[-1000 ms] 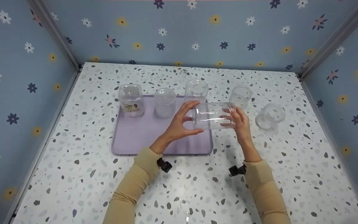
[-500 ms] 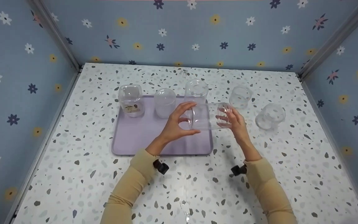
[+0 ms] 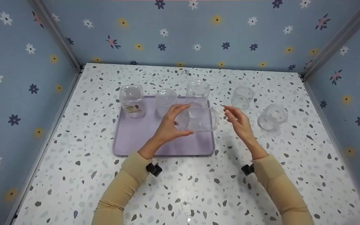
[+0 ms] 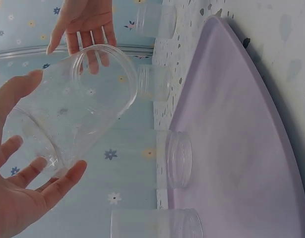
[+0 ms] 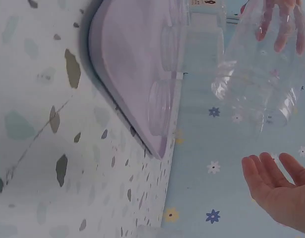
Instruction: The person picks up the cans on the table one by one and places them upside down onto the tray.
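Observation:
In the head view my left hand (image 3: 167, 126) holds a clear plastic jar (image 3: 202, 119) on its side above the right part of a lilac tray (image 3: 133, 140). Thumb and fingers span its closed end. The left wrist view shows the ridged rim of its open mouth (image 4: 130, 82) turned toward my right hand (image 3: 241, 125). That right hand is apart from the jar, its fingers loosely extended and holding nothing. On the tray stand a squarish jar (image 3: 132, 100) with a label, a round jar (image 3: 166, 98) and a taller one (image 3: 197, 89), their rims down.
Two more clear jars, one toward the back (image 3: 242, 97) and one farther right (image 3: 272, 117), stand on the speckled table (image 3: 198, 187). Flowered blue panels (image 3: 180, 34) enclose the table at the back and both sides.
The right hand has let go of the jar's open end and drawn away to the right. The left hand has carried the jar left and slightly toward the person.

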`<state>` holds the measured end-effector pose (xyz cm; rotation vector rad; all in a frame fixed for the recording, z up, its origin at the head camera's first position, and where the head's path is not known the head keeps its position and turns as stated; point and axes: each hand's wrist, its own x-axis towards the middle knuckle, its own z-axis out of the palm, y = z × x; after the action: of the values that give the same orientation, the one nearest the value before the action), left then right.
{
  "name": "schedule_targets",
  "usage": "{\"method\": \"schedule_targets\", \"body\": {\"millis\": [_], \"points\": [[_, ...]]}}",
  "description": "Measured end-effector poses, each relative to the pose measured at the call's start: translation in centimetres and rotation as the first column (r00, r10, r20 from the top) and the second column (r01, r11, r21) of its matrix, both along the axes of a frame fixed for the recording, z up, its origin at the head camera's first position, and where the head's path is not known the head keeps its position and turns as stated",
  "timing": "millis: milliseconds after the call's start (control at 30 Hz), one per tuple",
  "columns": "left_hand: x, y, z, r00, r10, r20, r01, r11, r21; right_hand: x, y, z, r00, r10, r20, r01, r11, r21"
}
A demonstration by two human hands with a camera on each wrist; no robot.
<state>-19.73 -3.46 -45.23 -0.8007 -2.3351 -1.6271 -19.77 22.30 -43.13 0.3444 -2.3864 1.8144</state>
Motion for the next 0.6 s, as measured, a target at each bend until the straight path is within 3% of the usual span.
{"method": "schedule_targets", "body": {"millis": [100,367,500,600], "points": [[0.1,-0.5,0.1,0.999,0.034,0.020,-0.033,0.998,-0.059,-0.1,0.3,0.2,0.999,-0.013,-0.051,0.019,0.994,0.106],[0.4,-1.9,0.5,0.996,0.091,0.022,-0.084,0.973,-0.216,-0.4,1.2,0.3,0.995,0.005,-0.098,0.020,0.968,0.250],[0.4,-2.5,1.1,0.994,0.104,0.043,-0.088,0.954,-0.285,-1.9,2.8,-1.2,0.995,-0.004,-0.097,0.037,0.938,0.343],[0.4,-2.9,1.5,0.991,0.124,0.057,-0.097,0.935,-0.341,-3.2,4.2,-2.4,0.993,-0.006,-0.115,0.057,0.896,0.440]]}}
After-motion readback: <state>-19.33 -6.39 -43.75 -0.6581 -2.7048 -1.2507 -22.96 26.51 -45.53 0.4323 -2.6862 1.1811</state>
